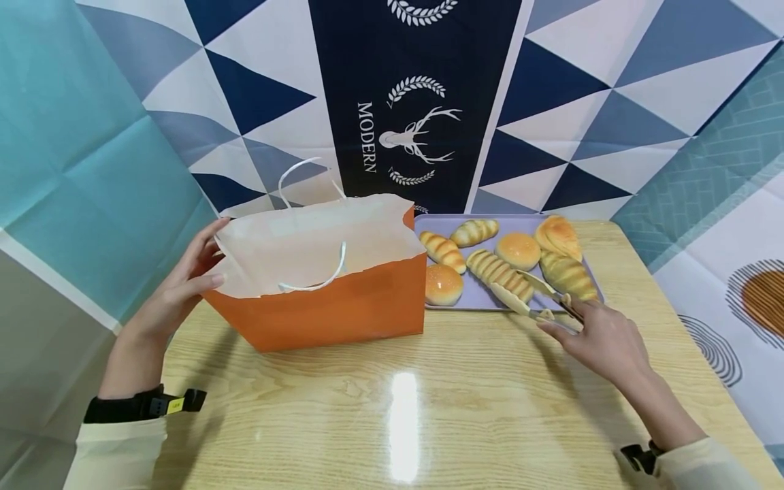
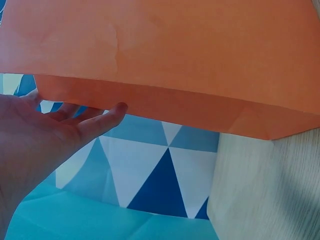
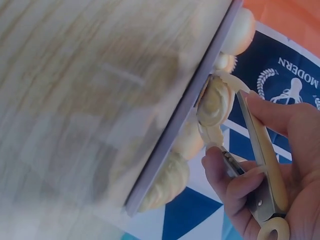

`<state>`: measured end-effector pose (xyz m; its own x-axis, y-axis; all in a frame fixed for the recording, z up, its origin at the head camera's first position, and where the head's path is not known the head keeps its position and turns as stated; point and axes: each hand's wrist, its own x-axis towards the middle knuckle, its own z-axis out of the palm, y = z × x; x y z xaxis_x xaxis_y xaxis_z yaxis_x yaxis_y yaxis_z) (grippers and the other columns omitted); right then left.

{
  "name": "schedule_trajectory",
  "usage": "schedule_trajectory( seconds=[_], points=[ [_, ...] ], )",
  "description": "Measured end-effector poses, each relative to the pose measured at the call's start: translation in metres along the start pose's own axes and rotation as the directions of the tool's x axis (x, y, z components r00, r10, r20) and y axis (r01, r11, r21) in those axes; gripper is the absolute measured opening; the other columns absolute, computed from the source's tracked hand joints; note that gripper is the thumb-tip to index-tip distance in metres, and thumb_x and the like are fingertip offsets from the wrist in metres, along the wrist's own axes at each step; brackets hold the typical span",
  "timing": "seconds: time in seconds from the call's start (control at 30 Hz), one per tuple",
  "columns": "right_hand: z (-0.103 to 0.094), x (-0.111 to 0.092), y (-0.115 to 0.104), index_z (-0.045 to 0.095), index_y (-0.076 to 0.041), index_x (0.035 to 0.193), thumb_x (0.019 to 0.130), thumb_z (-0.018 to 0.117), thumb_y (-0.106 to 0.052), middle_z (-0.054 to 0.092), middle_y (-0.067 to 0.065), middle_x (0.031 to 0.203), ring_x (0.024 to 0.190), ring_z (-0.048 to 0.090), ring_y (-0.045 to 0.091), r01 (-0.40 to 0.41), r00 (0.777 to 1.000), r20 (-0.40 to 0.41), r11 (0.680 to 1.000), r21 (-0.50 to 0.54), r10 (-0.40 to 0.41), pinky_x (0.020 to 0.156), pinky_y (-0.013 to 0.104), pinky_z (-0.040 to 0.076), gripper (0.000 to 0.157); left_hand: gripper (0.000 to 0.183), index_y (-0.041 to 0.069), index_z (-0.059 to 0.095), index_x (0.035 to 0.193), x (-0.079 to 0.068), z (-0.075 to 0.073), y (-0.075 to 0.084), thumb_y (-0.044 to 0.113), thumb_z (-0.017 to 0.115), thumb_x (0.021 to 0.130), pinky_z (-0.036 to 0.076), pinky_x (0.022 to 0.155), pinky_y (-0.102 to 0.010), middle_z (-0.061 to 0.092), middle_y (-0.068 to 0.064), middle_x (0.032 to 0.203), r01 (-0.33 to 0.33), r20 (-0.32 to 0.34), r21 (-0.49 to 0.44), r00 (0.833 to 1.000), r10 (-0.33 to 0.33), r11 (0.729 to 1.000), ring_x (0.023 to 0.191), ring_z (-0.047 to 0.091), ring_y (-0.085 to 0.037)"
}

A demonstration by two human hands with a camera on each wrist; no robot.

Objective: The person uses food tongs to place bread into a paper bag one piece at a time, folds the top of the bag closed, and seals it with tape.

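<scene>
An orange paper bag (image 1: 343,306) with a white inside and white cord handles stands on the table, its mouth spread. At its left end my left hand (image 1: 177,282) holds the rim; the left wrist view shows fingers against the narrow side panel (image 2: 165,105). My right hand (image 1: 603,337) grips a pair of tongs (image 1: 511,298) with pale tips. Those tips lie on either side of a long ridged bread roll (image 1: 493,269) on the lilac tray (image 1: 468,289). In the right wrist view the tongs (image 3: 265,165) flank the bread's end (image 3: 214,102).
Other breads share the tray: a round bun (image 1: 517,250), a seeded bun (image 1: 443,284), a croissant-like roll (image 1: 566,274) and several more. The bag's right end stands against the tray's left side. Patterned cloth (image 1: 269,88) hangs behind the wooden table (image 1: 318,415).
</scene>
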<state>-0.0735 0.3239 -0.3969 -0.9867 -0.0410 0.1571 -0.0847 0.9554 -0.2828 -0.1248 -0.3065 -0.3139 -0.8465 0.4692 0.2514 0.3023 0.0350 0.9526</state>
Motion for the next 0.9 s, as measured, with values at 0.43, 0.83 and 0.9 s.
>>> schedule_trajectory(
  seconds=[0.43,0.83,0.9],
  points=[
    [-0.022,0.006,-0.015,0.067,0.004,0.119,0.081,0.069,-0.062,0.069,0.022,0.085,0.058,0.059,0.027,0.019,0.998,-0.067,1.0,0.007,-0.018,0.041,0.043,0.039,0.076,0.073,0.015,0.009,0.159,-0.001,0.001,-0.001,-0.003,0.036,0.094,0.048,0.095,-0.023,0.026,-0.015,0.151,-0.003,-0.007,-0.001,1.0,0.003,1.0,0.13,0.034,-0.031],
    [-0.043,0.027,-0.044,0.067,-0.006,0.091,0.076,0.075,-0.059,0.057,0.008,0.067,0.05,0.047,0.019,0.111,0.974,-0.198,0.994,-0.018,-0.113,0.04,0.033,0.03,0.055,0.072,0.018,0.01,0.16,-0.002,0.003,-0.003,0.0,0.036,0.095,0.048,0.094,-0.023,0.027,-0.014,0.15,0.005,-0.029,-0.027,1.0,-0.006,1.0,0.13,0.034,-0.028],
    [-0.048,0.03,-0.049,0.067,-0.006,0.089,0.075,0.076,-0.059,0.056,0.009,0.067,0.049,0.046,0.019,0.126,0.969,-0.21,0.992,-0.028,-0.129,0.04,0.033,0.03,0.055,0.072,0.018,0.01,0.16,-0.003,0.003,-0.003,0.001,0.035,0.095,0.048,0.094,-0.023,0.028,-0.014,0.15,0.002,-0.03,-0.03,1.0,-0.003,1.0,0.13,0.034,-0.028]
  ],
)
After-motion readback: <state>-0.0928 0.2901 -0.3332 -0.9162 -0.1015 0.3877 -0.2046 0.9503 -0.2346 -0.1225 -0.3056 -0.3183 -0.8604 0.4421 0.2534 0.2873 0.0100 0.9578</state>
